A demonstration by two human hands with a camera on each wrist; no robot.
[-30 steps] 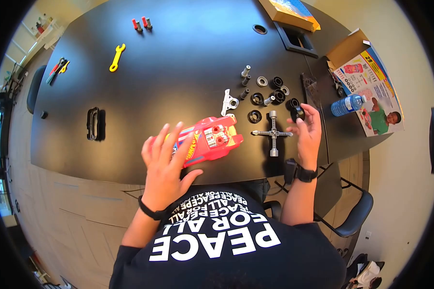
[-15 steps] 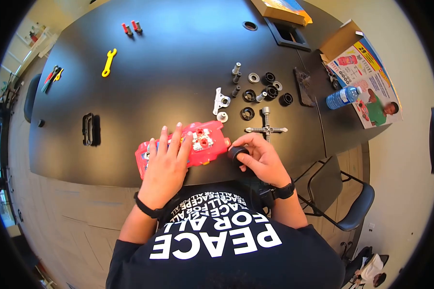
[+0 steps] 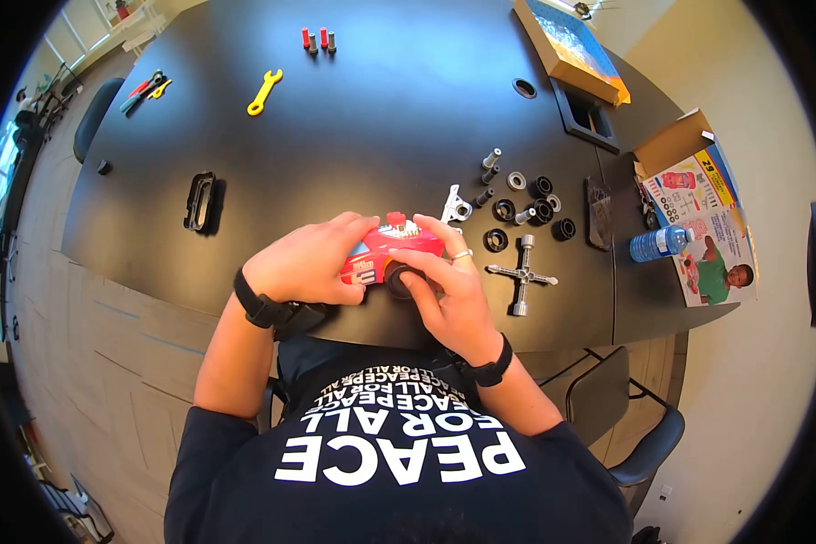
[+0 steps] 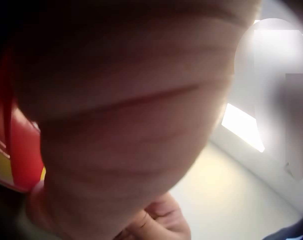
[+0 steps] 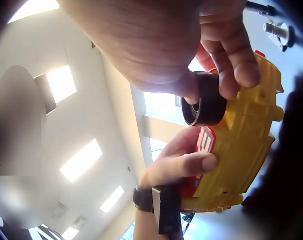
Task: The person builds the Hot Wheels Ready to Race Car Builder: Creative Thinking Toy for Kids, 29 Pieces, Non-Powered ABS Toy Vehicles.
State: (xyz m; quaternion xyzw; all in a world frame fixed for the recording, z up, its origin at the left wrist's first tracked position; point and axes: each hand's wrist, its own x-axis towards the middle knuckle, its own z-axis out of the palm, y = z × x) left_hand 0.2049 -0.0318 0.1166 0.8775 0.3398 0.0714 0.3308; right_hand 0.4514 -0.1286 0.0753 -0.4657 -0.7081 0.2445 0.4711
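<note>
My left hand [image 3: 301, 261] holds the rear half of a red toy car [image 3: 372, 256], thumb low on its near side and fingers over the top. With thumb and fingers, my right hand [image 3: 458, 304] pinches a black toy wheel [image 5: 211, 98] at the near side of the car. In the right wrist view the car's yellow underside [image 5: 244, 142] shows, with the wheel against the body beside it. The left wrist view is mostly filled by the left hand [image 4: 131, 115], a strip of red car at its left. A white plastic part [image 3: 455, 207] lies just beyond the car.
Right of the hands lie a grey cross-shaped wrench [image 3: 522, 275] and several loose wheels and rims [image 3: 504, 210]. A water bottle [image 3: 660, 244] and a printed box [image 3: 698, 208] are farther right. A yellow wrench [image 3: 265, 92] and a black frame-shaped part [image 3: 199, 202] lie to the left.
My right hand has brought the wheel leftward from beside the cross-shaped wrench to the car. The left hand, earlier laid over the car's top, now grips it, and the car has turned and tipped.
</note>
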